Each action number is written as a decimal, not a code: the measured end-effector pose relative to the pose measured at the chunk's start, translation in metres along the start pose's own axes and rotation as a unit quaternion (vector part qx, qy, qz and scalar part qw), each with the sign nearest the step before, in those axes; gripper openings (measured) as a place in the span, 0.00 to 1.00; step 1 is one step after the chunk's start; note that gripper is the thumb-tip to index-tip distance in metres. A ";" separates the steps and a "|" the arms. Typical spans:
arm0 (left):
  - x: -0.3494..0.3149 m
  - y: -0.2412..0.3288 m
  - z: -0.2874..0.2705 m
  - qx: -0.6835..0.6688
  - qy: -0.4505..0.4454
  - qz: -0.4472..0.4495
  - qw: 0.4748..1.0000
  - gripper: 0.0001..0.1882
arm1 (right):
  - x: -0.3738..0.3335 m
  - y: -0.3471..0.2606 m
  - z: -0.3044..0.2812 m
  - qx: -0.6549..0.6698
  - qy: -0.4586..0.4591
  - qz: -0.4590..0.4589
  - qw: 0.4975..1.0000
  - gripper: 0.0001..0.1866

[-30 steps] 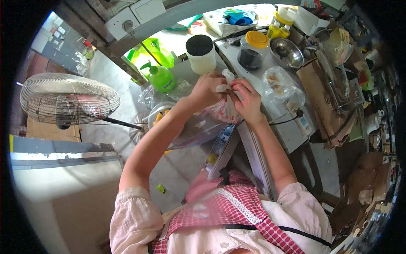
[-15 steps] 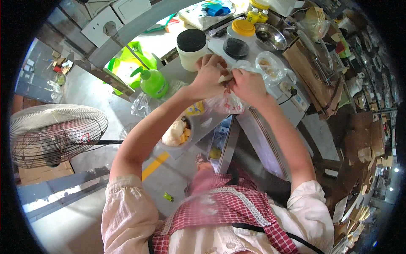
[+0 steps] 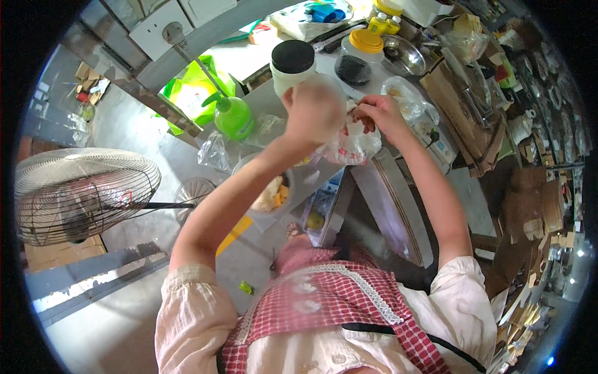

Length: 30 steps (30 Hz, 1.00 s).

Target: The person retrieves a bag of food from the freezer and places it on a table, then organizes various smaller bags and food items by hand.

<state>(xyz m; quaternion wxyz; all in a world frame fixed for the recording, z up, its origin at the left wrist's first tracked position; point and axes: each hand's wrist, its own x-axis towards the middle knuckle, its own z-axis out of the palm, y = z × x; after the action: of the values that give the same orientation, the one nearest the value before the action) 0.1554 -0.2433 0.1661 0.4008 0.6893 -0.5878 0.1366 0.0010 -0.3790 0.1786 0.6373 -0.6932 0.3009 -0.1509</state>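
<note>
My right hand [image 3: 385,117] pinches the upper edge of a thin white plastic bag [image 3: 352,148] with red print. The bag sits at the table's near edge, bunched at its top. Just left of it, my left hand [image 3: 316,111] is raised in front of a white jar with a black lid [image 3: 293,59]. Motion blurs its fingers, so what they hold, if anything, does not show. Under my left forearm is a clear tub [image 3: 271,192] with pale and yellow pieces in it, partly hidden by the arm.
A green pump bottle [image 3: 234,118] stands left on the table, and a yellow-lidded jar [image 3: 359,56] at the back. Beside it lie a metal bowl [image 3: 403,55] and another plastic bag [image 3: 402,100]. A fan [image 3: 87,193] is at the left. Below the table, a drawer [image 3: 324,209] stands pulled out.
My hands were together at the top of the bag; the left has come away from the right and now blurs with motion. The whole view has shifted slightly.
</note>
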 end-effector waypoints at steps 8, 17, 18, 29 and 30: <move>-0.003 0.024 0.027 0.082 -0.118 -0.082 0.986 0.06 | 0.001 -0.017 0.004 0.091 0.005 0.086 0.992 0.09; -0.002 0.044 0.039 0.065 0.036 -0.114 0.991 0.13 | 0.023 -0.013 -0.001 -0.131 -0.039 0.007 0.991 0.12; -0.003 0.047 0.040 0.084 0.039 -0.111 0.990 0.14 | 0.025 -0.014 -0.002 -0.186 -0.042 -0.041 0.981 0.13; -0.019 0.052 0.037 0.117 0.054 -0.138 0.982 0.13 | 0.050 -0.015 -0.030 -0.246 -0.196 -0.107 0.943 0.10; -0.020 0.049 0.036 0.111 0.068 -0.133 0.983 0.12 | 0.043 -0.015 -0.030 -0.314 -0.146 -0.269 0.899 0.10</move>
<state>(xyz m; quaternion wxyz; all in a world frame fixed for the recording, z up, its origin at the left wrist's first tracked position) 0.0949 -0.2549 0.1488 0.3753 0.7908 -0.4434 0.1927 0.0197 -0.4286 0.1898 0.3580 -0.9263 0.0386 -0.1111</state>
